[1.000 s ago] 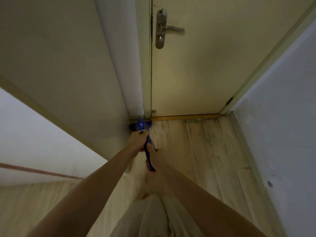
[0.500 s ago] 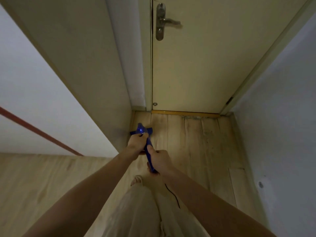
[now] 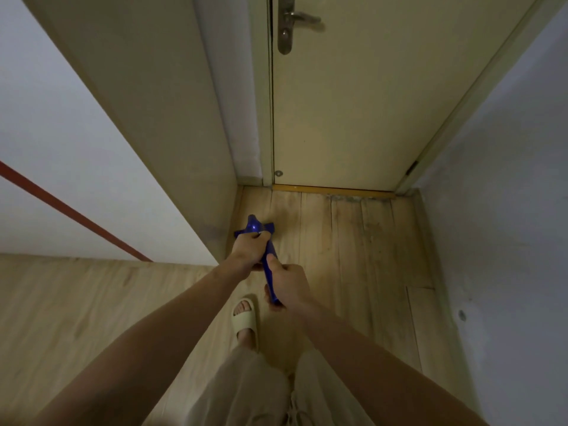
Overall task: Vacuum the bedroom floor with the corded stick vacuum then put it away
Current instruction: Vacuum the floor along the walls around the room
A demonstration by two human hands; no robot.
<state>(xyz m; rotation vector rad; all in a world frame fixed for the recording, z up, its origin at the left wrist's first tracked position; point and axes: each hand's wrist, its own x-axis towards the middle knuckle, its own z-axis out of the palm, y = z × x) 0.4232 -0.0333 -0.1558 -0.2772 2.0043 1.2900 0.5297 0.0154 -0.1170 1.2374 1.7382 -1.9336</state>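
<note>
Both hands (image 3: pixel 267 269) around blue vacuum (image 3: pixel 270 259)

I see a dim corridor end: a closed cream door (image 3: pixel 353 112) at 12 o'clock with a metal lever handle (image 3: pixel 292 21), pale wood plank floor (image 3: pixel 362 241), grey-white wall (image 3: pixel 507 179) at 3 o'clock.

Both forearms are bare; no sleeves, watch or rings are seen. Loose pale beige cloth trousers (image 3: pixel 246 392) are worn, a drawstring knot at 6 o'clock. One cream open-toed moulded slide sandal (image 3: pixel 245 321) is worn, toes exposed toward 12 o'clock.
</note>
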